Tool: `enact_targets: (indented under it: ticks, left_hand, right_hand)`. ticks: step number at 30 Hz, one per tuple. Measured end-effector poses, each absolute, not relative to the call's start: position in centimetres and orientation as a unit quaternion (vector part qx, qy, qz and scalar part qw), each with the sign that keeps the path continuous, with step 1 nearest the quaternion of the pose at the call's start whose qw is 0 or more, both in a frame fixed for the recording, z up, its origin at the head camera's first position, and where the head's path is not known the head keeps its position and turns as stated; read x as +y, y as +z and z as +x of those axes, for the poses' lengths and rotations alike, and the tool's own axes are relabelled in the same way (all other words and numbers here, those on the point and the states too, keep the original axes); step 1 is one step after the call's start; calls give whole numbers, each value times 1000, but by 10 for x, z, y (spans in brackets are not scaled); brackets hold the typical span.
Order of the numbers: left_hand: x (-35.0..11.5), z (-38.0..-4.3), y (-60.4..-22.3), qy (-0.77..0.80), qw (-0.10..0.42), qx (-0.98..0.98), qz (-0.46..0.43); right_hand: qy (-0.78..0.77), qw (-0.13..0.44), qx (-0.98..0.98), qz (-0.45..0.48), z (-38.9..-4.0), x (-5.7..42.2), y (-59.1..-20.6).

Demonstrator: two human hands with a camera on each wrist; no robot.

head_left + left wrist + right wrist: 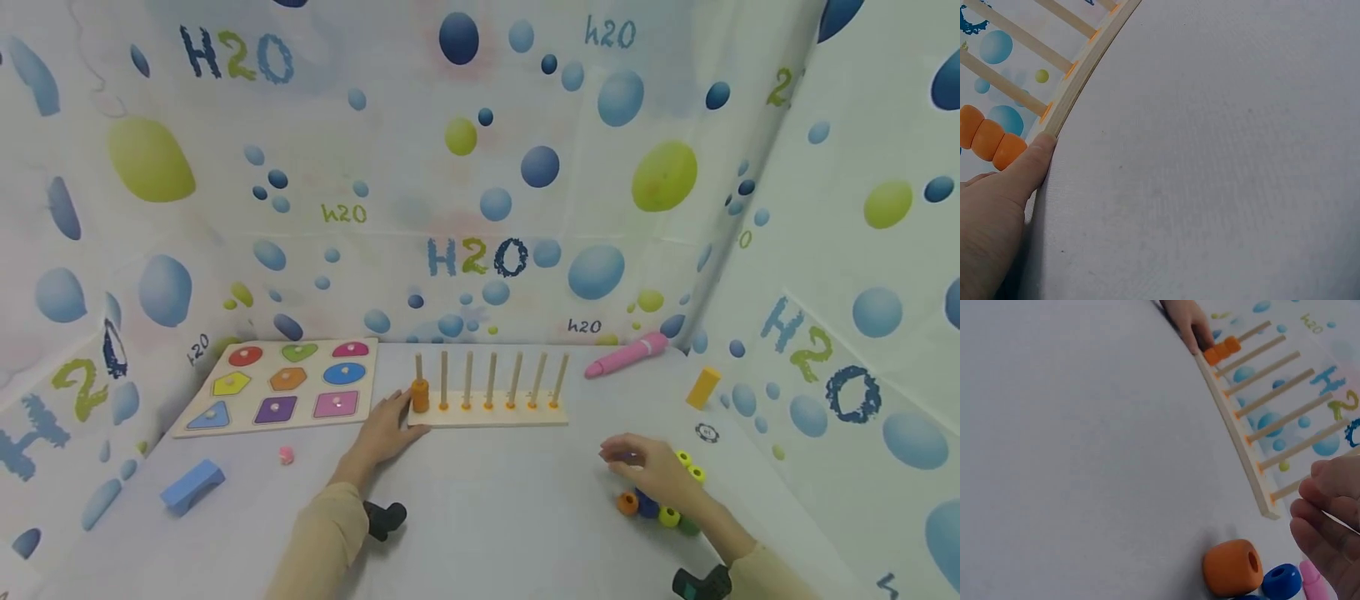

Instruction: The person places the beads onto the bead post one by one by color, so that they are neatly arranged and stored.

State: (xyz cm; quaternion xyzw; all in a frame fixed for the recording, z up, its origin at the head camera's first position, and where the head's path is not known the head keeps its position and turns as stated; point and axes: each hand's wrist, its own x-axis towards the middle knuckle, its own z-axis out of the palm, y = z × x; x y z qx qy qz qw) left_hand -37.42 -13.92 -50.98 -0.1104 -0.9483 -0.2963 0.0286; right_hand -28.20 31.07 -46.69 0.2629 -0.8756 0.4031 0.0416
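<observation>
A wooden peg rack (480,420) with a row of upright pegs stands at the back middle of the table. On its leftmost peg sits a stack of orange beads (420,396). My left hand (382,431) holds the rack's left end, thumb on the front edge and fingers beside the stack. Over a cluster of loose beads hovers my right hand (660,473), fingers loosely bent with nothing between them. That cluster has an orange bead (627,503), a blue bead (1282,582), several yellow beads (669,517) and a green bead (688,526), partly hidden by the hand.
At the back left lies a shape puzzle board (258,385). A blue arched block (192,487) and a small pink piece (286,455) are in front of it. A pink marker (626,356) and a yellow-orange block (703,388) lie at the back right. Patterned sheets (405,167) enclose the table.
</observation>
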Motion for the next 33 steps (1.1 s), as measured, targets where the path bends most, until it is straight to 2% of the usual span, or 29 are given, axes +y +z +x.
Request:
enact_targets:
  ticks: [5, 11, 15, 24, 33]
  left_hand:
    - [-139, -374, -511, -296, 27, -948, -111]
    - [-139, -375, -513, -292, 32, -949, -113]
    - [-139, -373, -513, -295, 29, -949, -111]
    - [-138, -371, -512, -293, 26, -950, -108]
    - [-138, -372, -510, -296, 24, -949, -105]
  right_hand:
    - [369, 6, -887, 277, -262, 320, -474]
    - [308, 38, -887, 342, -252, 327, -481]
    - [281, 32, -896, 342, -250, 330, -487]
    - [283, 11, -908, 310, -253, 329, -487]
    - [343, 54, -874, 340, -279, 294, -465]
